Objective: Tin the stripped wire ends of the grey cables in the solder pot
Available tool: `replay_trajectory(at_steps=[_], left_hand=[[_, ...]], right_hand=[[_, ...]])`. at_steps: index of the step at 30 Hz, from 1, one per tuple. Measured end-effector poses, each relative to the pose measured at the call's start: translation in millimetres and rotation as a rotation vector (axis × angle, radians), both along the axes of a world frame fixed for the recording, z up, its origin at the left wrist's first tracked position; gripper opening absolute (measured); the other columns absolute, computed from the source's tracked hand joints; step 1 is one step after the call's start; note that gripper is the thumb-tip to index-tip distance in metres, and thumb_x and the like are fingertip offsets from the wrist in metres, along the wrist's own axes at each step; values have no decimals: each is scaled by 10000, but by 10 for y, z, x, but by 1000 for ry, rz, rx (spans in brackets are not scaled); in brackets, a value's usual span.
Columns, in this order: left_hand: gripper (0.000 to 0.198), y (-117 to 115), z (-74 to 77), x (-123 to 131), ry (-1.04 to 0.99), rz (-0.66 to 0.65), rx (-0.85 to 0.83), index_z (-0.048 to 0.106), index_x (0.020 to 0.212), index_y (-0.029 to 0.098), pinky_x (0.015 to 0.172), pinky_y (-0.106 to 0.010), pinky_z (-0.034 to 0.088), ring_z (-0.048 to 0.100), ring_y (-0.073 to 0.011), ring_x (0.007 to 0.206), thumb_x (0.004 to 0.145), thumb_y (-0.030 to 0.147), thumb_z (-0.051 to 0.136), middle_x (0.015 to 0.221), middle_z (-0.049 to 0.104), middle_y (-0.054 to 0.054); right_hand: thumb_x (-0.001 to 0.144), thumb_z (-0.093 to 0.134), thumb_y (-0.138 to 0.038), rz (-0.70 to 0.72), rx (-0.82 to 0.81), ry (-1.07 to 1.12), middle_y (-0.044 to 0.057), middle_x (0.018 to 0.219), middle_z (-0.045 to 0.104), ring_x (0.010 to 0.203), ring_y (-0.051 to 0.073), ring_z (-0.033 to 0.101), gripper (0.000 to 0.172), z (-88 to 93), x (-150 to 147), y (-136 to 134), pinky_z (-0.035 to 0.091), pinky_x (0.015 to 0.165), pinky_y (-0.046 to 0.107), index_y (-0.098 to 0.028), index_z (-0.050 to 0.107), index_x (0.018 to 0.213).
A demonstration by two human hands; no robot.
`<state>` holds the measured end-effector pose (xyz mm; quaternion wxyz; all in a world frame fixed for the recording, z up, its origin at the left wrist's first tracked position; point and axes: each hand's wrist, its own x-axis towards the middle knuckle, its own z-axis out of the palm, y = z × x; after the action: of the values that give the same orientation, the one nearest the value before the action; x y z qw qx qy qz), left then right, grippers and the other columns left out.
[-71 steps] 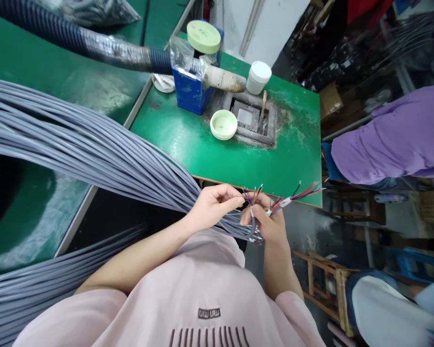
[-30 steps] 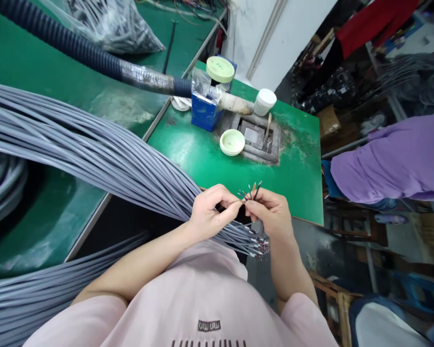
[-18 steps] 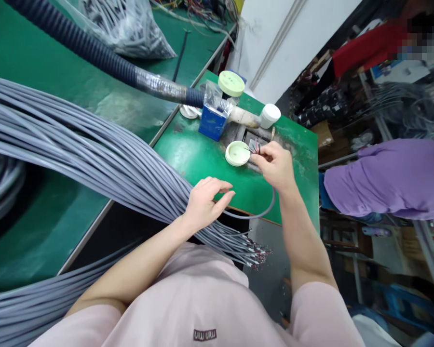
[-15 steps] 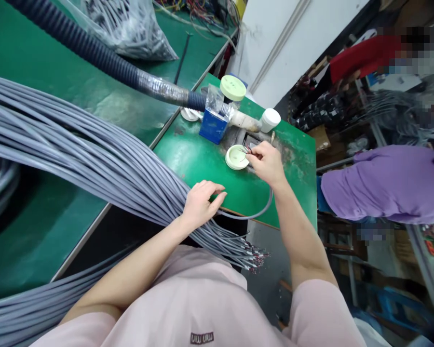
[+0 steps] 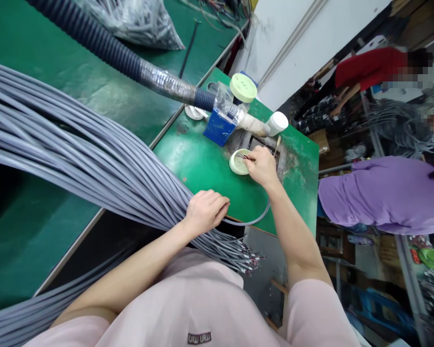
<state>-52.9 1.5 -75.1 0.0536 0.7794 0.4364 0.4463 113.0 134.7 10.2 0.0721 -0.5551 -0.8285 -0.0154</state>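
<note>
A thick bundle of grey cables [image 5: 75,144] runs from the left across my lap, its stripped coloured ends [image 5: 251,260] hanging below the table edge. My left hand [image 5: 204,212] is closed on the bundle near those ends. My right hand [image 5: 260,166] is stretched out over the green table [image 5: 202,164] and pinches the end of one grey cable [image 5: 255,220], which loops back under my wrist. Its bare wire tips dip into a shallow pale green dish [image 5: 237,162].
Behind the dish sit a recessed metal pot [image 5: 262,144], a blue box [image 5: 219,127], a green-lidded jar [image 5: 243,87] and a white jar [image 5: 278,123]. A ribbed dark hose [image 5: 104,46] crosses the bench. A person in purple [image 5: 379,195] bends at the right.
My right hand pulled one cable out of the bundle and carried its end forward to the green dish. My left hand dropped back and closed on the bundle.
</note>
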Motion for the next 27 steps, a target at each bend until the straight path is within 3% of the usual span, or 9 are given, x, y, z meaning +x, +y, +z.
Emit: replay_trajectory(at_steps=[4, 8, 15, 27], left_hand=[[87, 0, -10, 0, -20, -11, -8, 616, 897, 179, 643, -308, 347, 558, -151, 684, 885, 222, 542, 755, 674, -20], [75, 3, -12, 11, -11, 6, 14, 618, 890, 182, 635, -306, 354, 560, -144, 675, 876, 222, 557, 752, 674, -10], [79, 8, -36, 21, -8, 7, 15, 629, 897, 186, 634, -305, 374, 580, -143, 678, 866, 213, 561, 733, 663, -14], [66, 9, -27, 23, 0, 18, 25, 624, 888, 188, 629, -304, 376, 571, -140, 671, 863, 209, 567, 728, 659, -7]], right_hand=[[783, 543, -220, -18, 69, 88, 49, 726, 541, 738, 199, 481, 184, 132, 155, -12, 369, 694, 332, -175, 620, 622], [743, 560, -244, -189, 188, 174, 29, 697, 500, 693, 183, 479, 154, 199, 484, 81, 366, 653, 314, -180, 581, 604], [687, 595, -228, -409, 152, 140, 16, 666, 467, 639, 171, 437, 142, 6, 749, 319, 355, 646, 318, -181, 547, 562], [693, 536, -251, -423, 119, 98, 39, 703, 478, 677, 191, 444, 124, -181, 739, 452, 357, 648, 323, -184, 560, 592]])
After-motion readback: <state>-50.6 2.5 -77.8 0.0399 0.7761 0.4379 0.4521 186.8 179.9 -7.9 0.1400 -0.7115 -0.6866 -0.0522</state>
